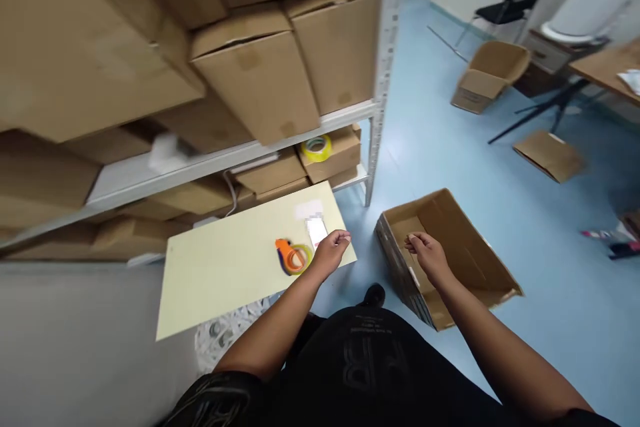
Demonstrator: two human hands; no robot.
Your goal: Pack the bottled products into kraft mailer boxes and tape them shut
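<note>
My left hand (333,251) is closed, fingertips and thumb together, over the right end of a pale yellow board (225,260). Just beyond it on the board lies a white slip or label (316,230). An orange tape dispenser (286,255) with a roll of tape rests to the left of that hand. My right hand (426,252) is also closed, fingers curled in, above an open cardboard box (450,233) on the floor. Whatever either hand may pinch is too small or hidden to make out.
A metal shelf (345,117) full of cardboard boxes stands ahead and left, with a yellow tape roll (316,148) on its lower level. Below the board is a clear bag of white scraps (230,330). Another open carton (487,77), a chair (515,3) and a desk (607,67) stand at right.
</note>
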